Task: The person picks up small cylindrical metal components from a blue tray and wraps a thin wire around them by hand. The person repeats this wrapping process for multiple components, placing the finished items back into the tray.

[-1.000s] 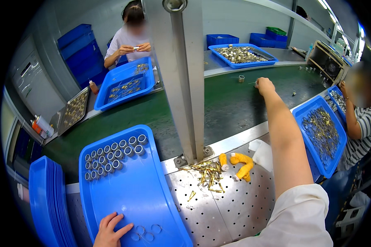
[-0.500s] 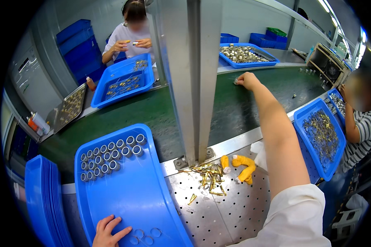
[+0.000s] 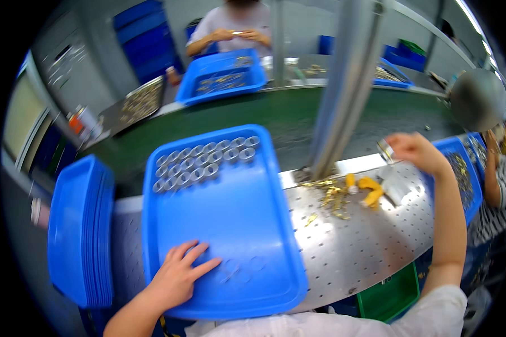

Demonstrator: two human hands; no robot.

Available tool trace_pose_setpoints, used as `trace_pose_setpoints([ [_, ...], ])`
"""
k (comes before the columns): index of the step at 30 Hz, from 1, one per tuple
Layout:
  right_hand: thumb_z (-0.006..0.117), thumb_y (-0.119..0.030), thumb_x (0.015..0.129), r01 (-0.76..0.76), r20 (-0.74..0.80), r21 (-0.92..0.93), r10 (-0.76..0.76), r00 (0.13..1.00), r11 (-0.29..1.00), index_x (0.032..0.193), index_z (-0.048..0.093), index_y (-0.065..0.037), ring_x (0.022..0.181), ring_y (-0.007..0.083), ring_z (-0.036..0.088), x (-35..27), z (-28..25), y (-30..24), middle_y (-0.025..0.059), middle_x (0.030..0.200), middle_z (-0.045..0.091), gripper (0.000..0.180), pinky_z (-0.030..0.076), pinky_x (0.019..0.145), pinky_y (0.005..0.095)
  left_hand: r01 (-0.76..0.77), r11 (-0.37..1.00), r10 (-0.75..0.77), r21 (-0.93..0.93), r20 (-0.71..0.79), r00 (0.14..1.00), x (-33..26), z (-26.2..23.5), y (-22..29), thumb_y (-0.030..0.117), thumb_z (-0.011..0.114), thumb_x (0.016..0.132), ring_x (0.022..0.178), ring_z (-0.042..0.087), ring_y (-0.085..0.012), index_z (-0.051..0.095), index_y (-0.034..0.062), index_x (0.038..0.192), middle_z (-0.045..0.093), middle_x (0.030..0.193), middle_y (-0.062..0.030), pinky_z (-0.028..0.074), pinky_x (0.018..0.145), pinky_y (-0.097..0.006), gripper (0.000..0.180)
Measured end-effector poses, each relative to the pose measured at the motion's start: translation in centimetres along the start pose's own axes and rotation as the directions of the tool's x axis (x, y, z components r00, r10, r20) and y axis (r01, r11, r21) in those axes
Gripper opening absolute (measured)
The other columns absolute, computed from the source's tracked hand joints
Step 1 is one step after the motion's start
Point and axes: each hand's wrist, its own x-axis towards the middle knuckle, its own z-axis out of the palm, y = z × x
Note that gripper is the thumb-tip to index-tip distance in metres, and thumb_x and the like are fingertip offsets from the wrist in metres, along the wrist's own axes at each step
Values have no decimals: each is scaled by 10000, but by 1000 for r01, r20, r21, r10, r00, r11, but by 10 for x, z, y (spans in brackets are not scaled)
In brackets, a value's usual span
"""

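Observation:
My left hand point(image 3: 177, 275) lies with spread fingers on the near left part of a large blue tray point(image 3: 225, 219), next to a few thin wire rings point(image 3: 239, 271). Rows of short grey metal cylinders point(image 3: 186, 164), open at the top, stand in the tray's far part. Over the perforated metal worktop's right side, my right hand point(image 3: 415, 153) pinches a short silvery metal cylinder point(image 3: 384, 150); motion blurs its details. Below that hand are a white cloth or bag point(image 3: 396, 188), yellow finger cots point(image 3: 371, 191) and a pile of small gold-coloured metal pieces point(image 3: 334, 196).
A metal post point(image 3: 348, 84) rises behind the worktop, before a green conveyor belt point(image 3: 208, 121). Stacked blue trays point(image 3: 78, 230) stand at left; a green bin point(image 3: 391, 292) sits below the worktop. Across the belt, a person handles a small part near another blue tray point(image 3: 222, 78); another person sits at right.
My right hand has come back from the belt toward me, carrying the metal cylinder. The view has shifted, and my left hand still rests in the tray.

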Motion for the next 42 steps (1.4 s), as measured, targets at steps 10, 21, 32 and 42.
trace_pose_setpoints([
  [10,659,-135,798,406,261,-230,-346,901,884,942,686,-53,960,292,598,79,190,-154,128,1103,599,168,481,829,352,-146,976,152,159,-23,988,-18,11,-22,78,472,828,1202,389,-330,466,175,1287,431,1274,-145,359,918,-432,469],
  [21,645,-174,811,455,432,-436,-264,862,776,957,685,-63,1058,314,560,165,236,-146,142,1187,571,187,459,888,377,-184,982,185,32,-40,982,-15,19,-35,28,504,771,1208,390,-300,485,185,1283,422,1310,-149,363,919,-416,536],
  [32,658,-92,809,220,113,-208,-200,973,953,913,682,-23,837,183,574,127,211,-163,74,966,599,127,469,720,289,-217,976,215,-15,-61,975,-16,21,-40,39,530,756,1238,357,-327,491,151,1264,401,1328,-159,345,950,-435,521],
  [42,620,-73,857,37,56,541,-80,995,840,955,657,27,735,107,597,64,250,-183,45,850,624,144,484,659,231,-176,766,-131,-619,-418,899,-5,-39,-28,-42,596,779,822,629,-183,612,20,947,625,903,-109,520,721,-281,180],
])
